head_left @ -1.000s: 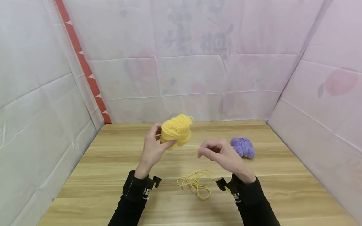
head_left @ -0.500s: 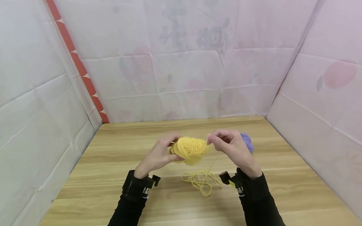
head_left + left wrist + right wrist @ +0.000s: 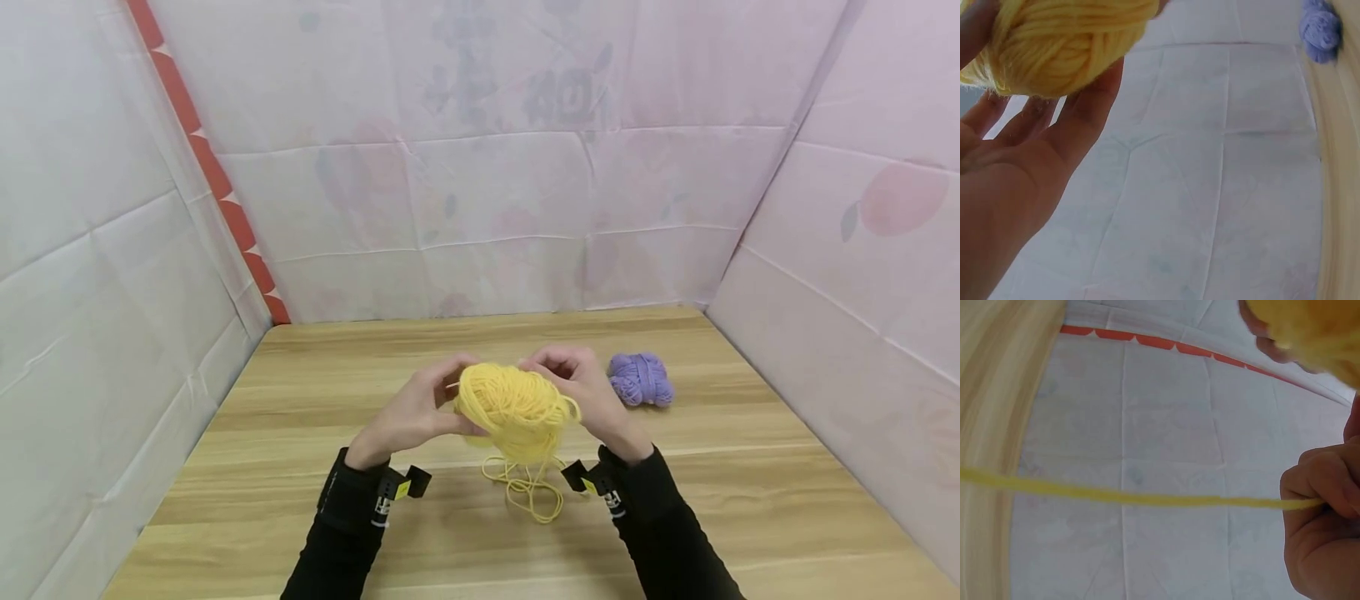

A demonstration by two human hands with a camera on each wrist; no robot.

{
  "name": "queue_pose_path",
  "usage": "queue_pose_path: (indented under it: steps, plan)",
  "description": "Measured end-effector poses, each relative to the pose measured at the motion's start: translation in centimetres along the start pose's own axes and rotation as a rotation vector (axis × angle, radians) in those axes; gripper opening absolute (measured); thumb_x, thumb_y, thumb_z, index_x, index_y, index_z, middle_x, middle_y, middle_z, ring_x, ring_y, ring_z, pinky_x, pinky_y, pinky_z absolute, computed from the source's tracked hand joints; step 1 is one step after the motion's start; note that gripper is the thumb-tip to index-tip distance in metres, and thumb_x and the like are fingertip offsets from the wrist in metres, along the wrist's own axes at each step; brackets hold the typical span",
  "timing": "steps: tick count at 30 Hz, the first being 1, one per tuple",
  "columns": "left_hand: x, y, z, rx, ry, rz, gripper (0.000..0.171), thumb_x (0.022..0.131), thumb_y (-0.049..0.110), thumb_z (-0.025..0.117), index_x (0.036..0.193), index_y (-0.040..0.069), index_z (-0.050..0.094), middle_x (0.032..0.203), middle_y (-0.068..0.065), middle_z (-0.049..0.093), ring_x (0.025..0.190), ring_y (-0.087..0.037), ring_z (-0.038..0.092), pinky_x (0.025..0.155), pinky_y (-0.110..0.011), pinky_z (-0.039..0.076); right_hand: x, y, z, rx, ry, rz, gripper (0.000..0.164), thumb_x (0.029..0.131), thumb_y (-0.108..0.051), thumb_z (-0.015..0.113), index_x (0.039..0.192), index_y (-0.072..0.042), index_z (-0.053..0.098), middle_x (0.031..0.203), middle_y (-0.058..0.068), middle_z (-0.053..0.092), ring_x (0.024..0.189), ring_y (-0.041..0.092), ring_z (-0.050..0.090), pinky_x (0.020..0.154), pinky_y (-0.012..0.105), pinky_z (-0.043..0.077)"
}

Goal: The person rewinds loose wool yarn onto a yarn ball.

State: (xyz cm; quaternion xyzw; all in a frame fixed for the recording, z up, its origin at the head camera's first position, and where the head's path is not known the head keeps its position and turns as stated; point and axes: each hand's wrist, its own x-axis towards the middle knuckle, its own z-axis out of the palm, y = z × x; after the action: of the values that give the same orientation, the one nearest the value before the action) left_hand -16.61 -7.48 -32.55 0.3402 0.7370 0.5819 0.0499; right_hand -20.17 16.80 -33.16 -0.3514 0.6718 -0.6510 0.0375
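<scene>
A fluffy yellow ball of yarn (image 3: 513, 408) is held above the table by my left hand (image 3: 420, 407), thumb on the near side and fingers on the far side. In the left wrist view the fingers (image 3: 1088, 115) curve under the yarn ball (image 3: 1066, 47). My right hand (image 3: 588, 396) is at the ball's far right side, its fingertips partly hidden behind it. The right wrist view shows that hand (image 3: 1322, 519) pinching a taut yellow strand (image 3: 1147, 499) in curled fingers. Loose loops of yellow yarn (image 3: 536, 500) lie on the table below.
A purple skein of yarn (image 3: 641, 380), banded round its middle, lies on the wooden table (image 3: 300, 400) to the right of my right hand. Pale sheet walls (image 3: 495, 200) enclose the table at the back and both sides.
My left hand has brought the yarn ball down and to the right. My right hand went right, then back left behind the ball, uncovering the purple skein.
</scene>
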Motion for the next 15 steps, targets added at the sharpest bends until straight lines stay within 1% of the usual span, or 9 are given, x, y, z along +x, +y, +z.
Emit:
queue_pose_path:
  steps: [2,4,5,8,10,12,14,15]
  plan:
    - [-0.1,0.1,-0.1,-0.036,0.014,0.016,0.058,0.077,-0.001,0.077,0.128,0.01,0.052,0.124,-0.007,0.057,0.114,-0.015,0.057,0.1,-0.034,0.05,0.2,0.5,0.2,0.01,-0.01,-0.003,0.009,0.094,-0.01,0.061,0.09,-0.009,0.069,0.082,-0.006,0.069,0.069,0.005,0.062,0.063,0.021,0.054]
    - [-0.2,0.2,-0.2,-0.079,0.03,0.038,0.058,0.077,-0.002,0.076,0.128,0.008,0.051,0.122,-0.007,0.058,0.111,-0.015,0.06,0.095,-0.034,0.052,0.3,1.0,0.4,-0.035,0.015,-0.013,0.007,0.092,-0.011,0.063,0.088,-0.008,0.068,0.079,-0.008,0.067,0.069,0.004,0.06,0.065,0.022,0.054]
    - [-0.2,0.3,-0.2,-0.105,0.041,0.045,0.057,0.077,-0.003,0.076,0.127,0.006,0.05,0.121,-0.006,0.058,0.11,-0.015,0.061,0.093,-0.033,0.053,0.4,1.2,0.6,-0.065,0.032,-0.01,0.007,0.092,-0.01,0.063,0.086,-0.006,0.067,0.075,-0.009,0.065,0.067,0.004,0.058,0.063,0.022,0.053]
    - [-0.2,0.6,-0.2,-0.191,0.088,0.04,0.057,0.079,-0.005,0.073,0.128,0.004,0.047,0.119,-0.006,0.06,0.106,-0.015,0.063,0.087,-0.032,0.056,0.6,1.7,1.1,-0.157,0.072,0.011,0.009,0.093,-0.008,0.06,0.091,-0.001,0.064,0.078,-0.011,0.061,0.073,0.003,0.057,0.07,0.022,0.052]
    - [-0.3,0.8,-0.2,-0.24,0.137,0.025,0.06,0.08,-0.004,0.073,0.132,0.006,0.045,0.12,-0.005,0.06,0.107,-0.016,0.064,0.087,-0.032,0.056,0.7,2.1,1.6,-0.195,0.08,0.027,0.009,0.094,-0.007,0.058,0.091,0.001,0.062,0.077,-0.011,0.058,0.071,0.002,0.055,0.069,0.022,0.05]
    - [-0.3,0.9,-0.1,-0.274,0.198,0.006,0.061,0.081,-0.002,0.072,0.135,0.008,0.044,0.121,-0.006,0.06,0.108,-0.017,0.064,0.087,-0.034,0.057,0.8,2.5,2.0,-0.194,0.065,0.039,0.012,0.095,-0.004,0.055,0.086,0.003,0.059,0.071,-0.011,0.054,0.065,0.002,0.051,0.063,0.021,0.047]
    - [-0.2,0.9,-0.2,-0.29,0.274,-0.001,0.062,0.083,0.001,0.072,0.137,0.01,0.044,0.123,-0.006,0.06,0.109,-0.018,0.063,0.088,-0.033,0.056,0.9,2.7,2.3,-0.178,0.038,0.054,0.021,0.097,-0.001,0.049,0.077,0.004,0.053,0.06,-0.009,0.044,0.053,0.002,0.041,0.051,0.02,0.039]
    - [-0.2,0.9,-0.2,-0.293,0.313,-0.004,0.061,0.084,0.002,0.071,0.138,0.011,0.043,0.124,-0.006,0.059,0.111,-0.019,0.062,0.089,-0.033,0.056,1.0,2.8,2.5,-0.168,0.024,0.062,0.022,0.097,-0.001,0.047,0.077,0.005,0.053,0.056,-0.009,0.04,0.049,0.002,0.036,0.047,0.02,0.035]
